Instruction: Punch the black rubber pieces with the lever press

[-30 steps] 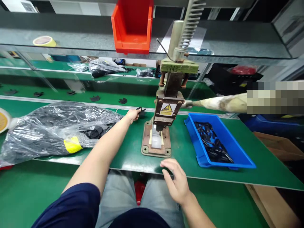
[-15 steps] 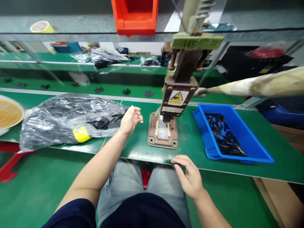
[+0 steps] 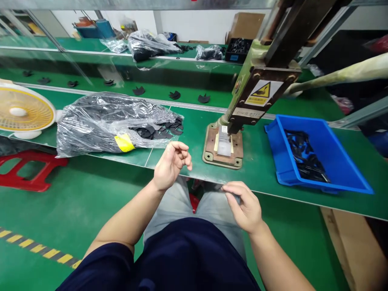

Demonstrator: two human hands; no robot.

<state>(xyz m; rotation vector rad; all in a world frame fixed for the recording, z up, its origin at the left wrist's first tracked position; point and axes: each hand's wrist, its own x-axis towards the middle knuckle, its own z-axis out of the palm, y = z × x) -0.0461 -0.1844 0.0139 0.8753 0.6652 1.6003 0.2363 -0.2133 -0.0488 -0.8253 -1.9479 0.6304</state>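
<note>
My left hand (image 3: 173, 165) hovers over the table's front edge, its fingers loosely curled and apart with nothing visible in them. Closest to it is a clear plastic bag (image 3: 100, 121) of black, flat, curved pieces (image 3: 160, 130) spilling from its mouth. Thumb and forefinger of my right hand (image 3: 244, 204) are pinched together just off the table edge; a small dark tip shows at them, too small to name. Between and beyond the hands stands a hand press (image 3: 262, 95), its base plate (image 3: 209, 155) bearing a pale fixture block (image 3: 224, 147).
A blue bin (image 3: 345, 161) of black parts stands right of the press, whose long lever (image 3: 342, 79) reaches right. A fan (image 3: 24, 109) sits at the left. Black pieces (image 3: 174, 95) lie spaced along the green strip behind. A red stool (image 3: 30, 173) is below the table.
The view has tilted down and turned left, so the bench sits higher and further right. My left hand has come back from the bag's mouth towards the table edge, its fingers curling more. My right hand stays pinched.
</note>
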